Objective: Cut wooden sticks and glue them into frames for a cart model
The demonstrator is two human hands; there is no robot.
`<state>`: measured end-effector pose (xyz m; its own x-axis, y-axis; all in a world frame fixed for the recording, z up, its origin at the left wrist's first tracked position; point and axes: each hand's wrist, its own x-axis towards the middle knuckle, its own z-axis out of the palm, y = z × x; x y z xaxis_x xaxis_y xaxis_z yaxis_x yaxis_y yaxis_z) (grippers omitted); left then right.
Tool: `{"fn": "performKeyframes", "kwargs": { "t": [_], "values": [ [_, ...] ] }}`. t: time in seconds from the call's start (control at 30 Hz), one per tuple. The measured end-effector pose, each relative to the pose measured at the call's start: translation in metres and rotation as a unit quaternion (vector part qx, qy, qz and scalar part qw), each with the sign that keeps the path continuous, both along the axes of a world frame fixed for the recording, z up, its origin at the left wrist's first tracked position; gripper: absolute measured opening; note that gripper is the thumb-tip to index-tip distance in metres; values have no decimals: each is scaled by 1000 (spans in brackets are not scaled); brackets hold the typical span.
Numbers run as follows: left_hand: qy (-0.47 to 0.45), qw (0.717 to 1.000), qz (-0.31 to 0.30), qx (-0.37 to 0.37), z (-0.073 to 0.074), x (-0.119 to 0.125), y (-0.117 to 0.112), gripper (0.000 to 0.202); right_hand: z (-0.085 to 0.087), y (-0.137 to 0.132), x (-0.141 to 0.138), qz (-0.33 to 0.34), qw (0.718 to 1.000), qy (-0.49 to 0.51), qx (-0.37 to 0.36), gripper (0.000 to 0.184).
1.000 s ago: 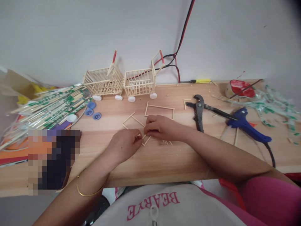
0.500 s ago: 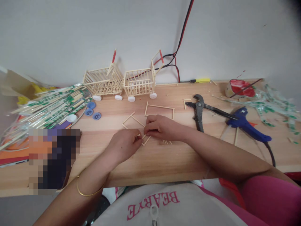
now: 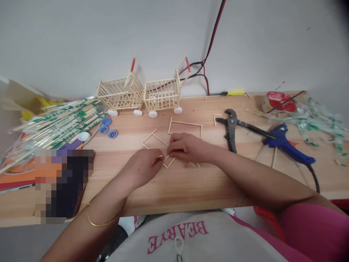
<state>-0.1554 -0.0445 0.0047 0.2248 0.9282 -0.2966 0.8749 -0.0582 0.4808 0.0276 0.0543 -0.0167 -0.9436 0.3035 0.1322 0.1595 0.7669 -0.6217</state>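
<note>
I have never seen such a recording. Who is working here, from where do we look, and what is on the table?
No machine works here: a person does, bare-handed. The camera, worn on the head, looks forward and down. The left hand appears to pinch a short pale wooden stick; the right hand is over flat frames of thin pale sticks, its grip hidden. On the light wooden table stand two pale stick carts with round white wheels; elsewhere lie three round blue pieces, a black metal tool and a blue plastic glue gun.

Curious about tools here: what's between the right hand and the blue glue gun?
Between the right hand and glue gun, the head view shows a hooked black tool and two short sticks.
</note>
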Motion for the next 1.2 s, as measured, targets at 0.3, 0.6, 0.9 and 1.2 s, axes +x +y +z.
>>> {"fn": "performKeyframes", "kwargs": {
  "t": [0.3,0.6,0.9,1.2],
  "values": [
    [15,1000,-4,7,0,1,0,20,1,-1,0,-2,1000,-4,-1,13],
    [-47,998,27,8,2,0,-1,16,4,0,1,-3,1000,11,-8,12],
    [-175,981,64,61,11,6,0,30,11,-8,2,-41,998,46,-33,6],
    [-162,985,28,54,12,9,-1,25,14,-15,0,-88,993,78,-12,11]
  ]
}}
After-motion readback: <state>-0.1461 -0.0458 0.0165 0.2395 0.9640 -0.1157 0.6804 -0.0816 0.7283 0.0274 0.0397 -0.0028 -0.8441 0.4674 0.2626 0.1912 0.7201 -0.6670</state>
